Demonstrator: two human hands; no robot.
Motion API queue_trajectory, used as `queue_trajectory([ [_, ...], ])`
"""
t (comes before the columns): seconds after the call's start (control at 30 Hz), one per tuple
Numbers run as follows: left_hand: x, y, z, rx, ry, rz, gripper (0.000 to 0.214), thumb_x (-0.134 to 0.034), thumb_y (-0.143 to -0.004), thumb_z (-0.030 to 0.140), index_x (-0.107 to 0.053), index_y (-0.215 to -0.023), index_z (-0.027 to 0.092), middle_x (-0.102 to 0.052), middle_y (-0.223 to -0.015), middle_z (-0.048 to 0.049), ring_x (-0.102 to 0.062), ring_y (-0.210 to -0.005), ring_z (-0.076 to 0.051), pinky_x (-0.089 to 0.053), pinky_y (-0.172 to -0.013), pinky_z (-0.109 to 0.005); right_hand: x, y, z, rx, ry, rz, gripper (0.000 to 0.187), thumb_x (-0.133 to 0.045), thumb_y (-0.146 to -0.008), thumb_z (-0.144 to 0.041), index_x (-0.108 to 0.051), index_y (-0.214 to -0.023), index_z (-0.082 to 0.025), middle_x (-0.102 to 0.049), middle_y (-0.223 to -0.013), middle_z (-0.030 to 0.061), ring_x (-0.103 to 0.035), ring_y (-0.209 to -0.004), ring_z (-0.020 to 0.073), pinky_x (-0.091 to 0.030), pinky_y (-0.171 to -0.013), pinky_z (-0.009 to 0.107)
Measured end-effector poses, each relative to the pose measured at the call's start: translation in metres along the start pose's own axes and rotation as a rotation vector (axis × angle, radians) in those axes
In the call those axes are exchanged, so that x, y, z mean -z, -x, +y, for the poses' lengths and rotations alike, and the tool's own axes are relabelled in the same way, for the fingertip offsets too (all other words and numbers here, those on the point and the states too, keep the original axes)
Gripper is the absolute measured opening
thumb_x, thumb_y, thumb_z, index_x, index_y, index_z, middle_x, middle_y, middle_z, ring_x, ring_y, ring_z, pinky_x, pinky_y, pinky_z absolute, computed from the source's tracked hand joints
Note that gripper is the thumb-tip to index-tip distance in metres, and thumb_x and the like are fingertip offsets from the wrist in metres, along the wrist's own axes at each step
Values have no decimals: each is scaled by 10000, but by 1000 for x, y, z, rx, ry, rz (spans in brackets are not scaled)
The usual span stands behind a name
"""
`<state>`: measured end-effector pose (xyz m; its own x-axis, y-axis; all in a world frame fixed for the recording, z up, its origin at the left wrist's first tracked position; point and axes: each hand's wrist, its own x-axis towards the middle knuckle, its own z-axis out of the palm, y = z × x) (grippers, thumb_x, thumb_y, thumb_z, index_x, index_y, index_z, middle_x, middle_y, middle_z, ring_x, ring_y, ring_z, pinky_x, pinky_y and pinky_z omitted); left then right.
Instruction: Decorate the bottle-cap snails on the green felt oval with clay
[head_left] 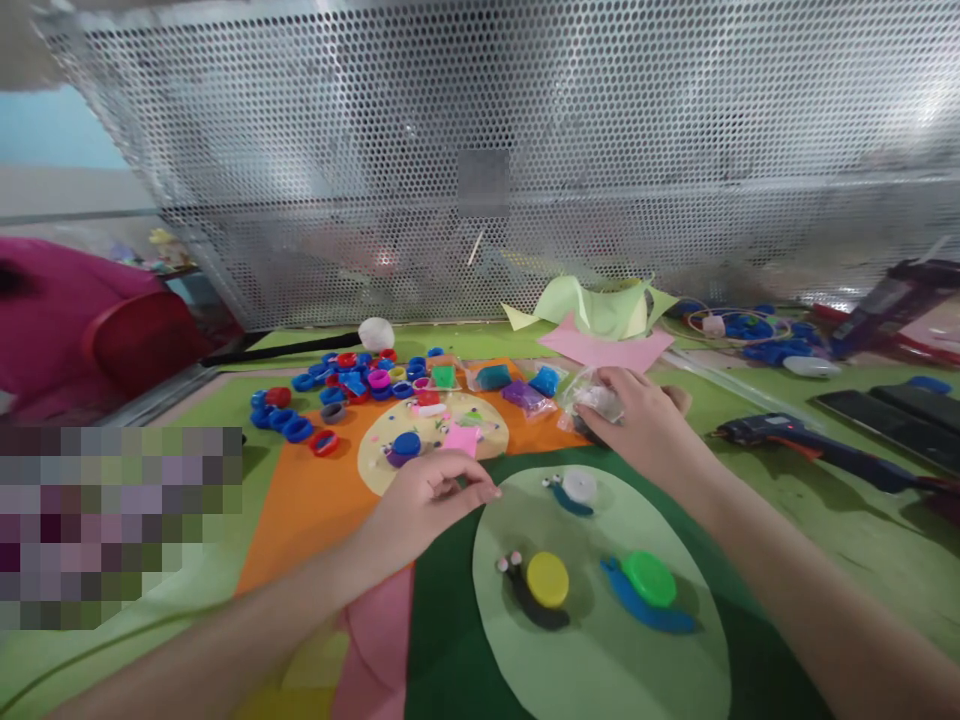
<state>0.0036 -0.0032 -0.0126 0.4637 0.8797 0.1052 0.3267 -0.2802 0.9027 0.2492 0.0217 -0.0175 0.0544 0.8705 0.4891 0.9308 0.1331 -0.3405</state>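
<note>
My right hand reaches to the back of the dark green sheet, its fingers closed on a clear plastic bag with white stuff inside. Over the left edge of a pale green paper oval is my left hand, fingers curled and thumb near the index finger; anything between them is too small to make out. Three snails with bottle-cap shells lie on the oval: a black one with a yellow cap, a blue one with a green cap, and a teal one with a white cap.
Several bottle caps are heaped at the back left. A cream paper oval bears small pieces and a blue-capped snail. Bagged purple clay lies behind. At right is a glue gun; a perforated metal panel stands behind.
</note>
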Motion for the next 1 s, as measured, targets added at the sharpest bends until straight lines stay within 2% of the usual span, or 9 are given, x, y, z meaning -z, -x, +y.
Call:
queue_trajectory([
  [0.13, -2, 2, -1, -73, -124, 11, 130, -670, -725, 298, -649, -671, 182, -612, -687, -16, -496, -586, -125, -377, -529, -226, 1, 0, -2, -2, 6, -11, 309, -499, -740, -375, -534, -980, -185, -633, -1023, 119, -574, -946, 316, -315, -833, 480],
  [0.23, -3, 2, -2, -130, -233, 12, 66, -675, -731, 261, -663, -720, 197, -639, -729, -21, -509, -610, -133, -383, -537, -230, 2, 0, -2, 1, 10, -12, 308, -499, -751, -362, -534, -996, -179, -630, -1037, 124, -572, -944, 314, -319, -842, 479],
  [0.33, -5, 1, -5, -174, -299, 9, 30, -666, -749, 229, -686, -767, 215, -661, -761, -24, -550, -668, -152, -417, -582, -248, 4, -1, -2, 6, 12, -8, 303, -494, -756, -346, -530, -1007, -181, -630, -1041, 126, -569, -953, 312, -323, -843, 472],
  [0.5, -5, 1, -11, -307, -340, -11, 119, -633, -796, 214, -694, -897, 234, -676, -778, -26, -601, -790, -168, -469, -734, -288, 4, -1, -3, 4, 23, 4, 299, -508, -743, -331, -536, -1006, -191, -637, -1038, 114, -564, -959, 314, -300, -843, 475],
  [0.63, -5, 1, -15, -427, -396, -41, 119, -607, -817, 191, -684, -905, 212, -664, -807, -33, -595, -799, -170, -488, -726, -305, 4, -1, -4, 4, 23, 1, 293, -506, -755, -322, -531, -1015, -190, -636, -1040, 109, -553, -984, 308, -278, -846, 483],
  [0.77, -8, -2, -9, -502, -432, -99, 94, -610, -816, 187, -686, -871, 183, -678, -799, -37, -585, -806, -172, -489, -741, -315, 4, -1, -5, -5, 16, -14, 290, -522, -757, -315, -531, -1016, -185, -631, -1058, 114, -548, -1002, 310, -271, -843, 484],
  [0.87, -13, -6, 1, -501, -426, -178, 120, -588, -832, 176, -692, -891, 186, -690, -804, -29, -593, -795, -155, -488, -752, -300, 4, -1, -7, -4, 7, -26, 305, -543, -750, -313, -529, -1024, -180, -627, -1068, 112, -545, -1011, 304, -274, -844, 471],
  [1.0, -26, -16, 17, -406, -448, -315, 106, -637, -795, 168, -696, -881, 185, -693, -775, -12, -597, -776, -135, -490, -693, -238, 4, -1, -7, -3, 3, -33, 296, -546, -756, -298, -529, -1027, -181, -625, -1071, 105, -544, -1010, 294, -275, -846, 466],
])
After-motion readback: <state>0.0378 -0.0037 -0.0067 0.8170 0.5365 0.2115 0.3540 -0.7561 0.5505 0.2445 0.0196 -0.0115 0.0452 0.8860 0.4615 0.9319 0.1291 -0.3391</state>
